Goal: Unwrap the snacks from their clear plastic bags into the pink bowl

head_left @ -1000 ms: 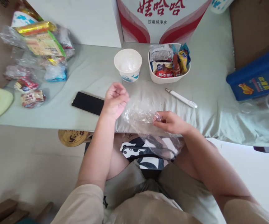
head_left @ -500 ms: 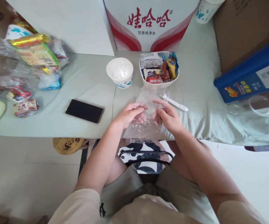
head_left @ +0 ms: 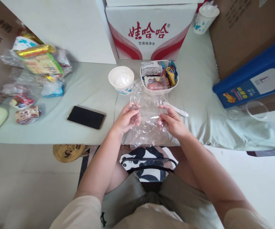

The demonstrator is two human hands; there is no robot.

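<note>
A clear plastic bag hangs spread between my two hands, over the front edge of the cloth-covered table. My left hand pinches its left side, and my right hand pinches its right side. Just beyond the right fingers lies a white pen-like tool, its near part behind the bag and hand. Behind the bag stands a white bowl filled with several wrapped snacks. To its left is a white paper cup with a blue pattern and something clear inside.
A black phone lies to the left. Packaged snacks are heaped at the far left. A white and red carton stands at the back. On the right are a blue container and clear plastic lids.
My hands have moved apart, stretching the clear bag wider, and its upper part now rises in front of the snack bowl. The head view has tilted slightly.
</note>
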